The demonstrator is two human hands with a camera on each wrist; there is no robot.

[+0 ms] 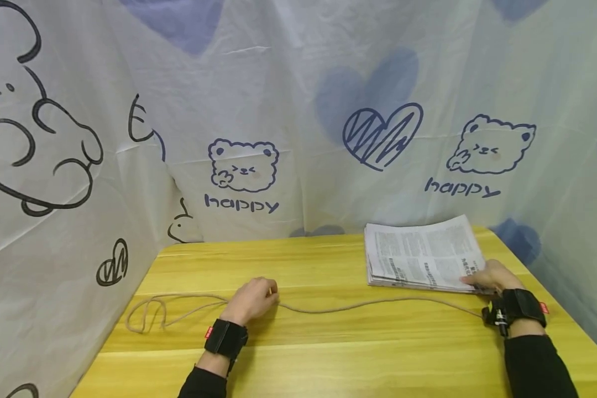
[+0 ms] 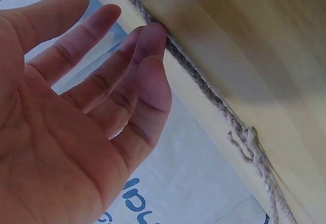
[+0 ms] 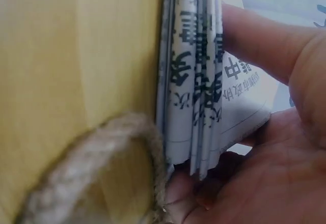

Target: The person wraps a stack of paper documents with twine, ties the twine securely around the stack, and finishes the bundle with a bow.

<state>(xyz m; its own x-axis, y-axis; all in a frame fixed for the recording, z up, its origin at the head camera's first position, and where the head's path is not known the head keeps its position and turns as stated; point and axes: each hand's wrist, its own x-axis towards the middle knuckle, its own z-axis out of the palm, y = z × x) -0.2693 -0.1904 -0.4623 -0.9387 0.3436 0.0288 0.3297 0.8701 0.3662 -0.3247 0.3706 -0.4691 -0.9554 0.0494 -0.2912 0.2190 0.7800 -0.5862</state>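
Observation:
A long, thin beige rope [image 1: 328, 311] runs across the wooden table, with loose loops at its left end. My left hand [image 1: 252, 299] is over the rope left of centre; in the left wrist view that hand [image 2: 76, 117] has loosely bent fingers, their tips at the braided rope [image 2: 198, 81]. A folded stack of newspapers [image 1: 423, 254] lies at the back right. My right hand [image 1: 495, 275] holds its near right corner. In the right wrist view, the thumb is on the top sheet of the stack [image 3: 193, 81], with the other fingers around the corner, partly hidden.
The yellow wood-grain table [image 1: 328, 365] is bounded at the back and sides by a white cloth [image 1: 288, 83] printed with bears and hearts. Close to the right wrist camera, the rope [image 3: 86, 158] curves up off the tabletop. Knotted, frayed strands [image 2: 249, 142] show on the rope.

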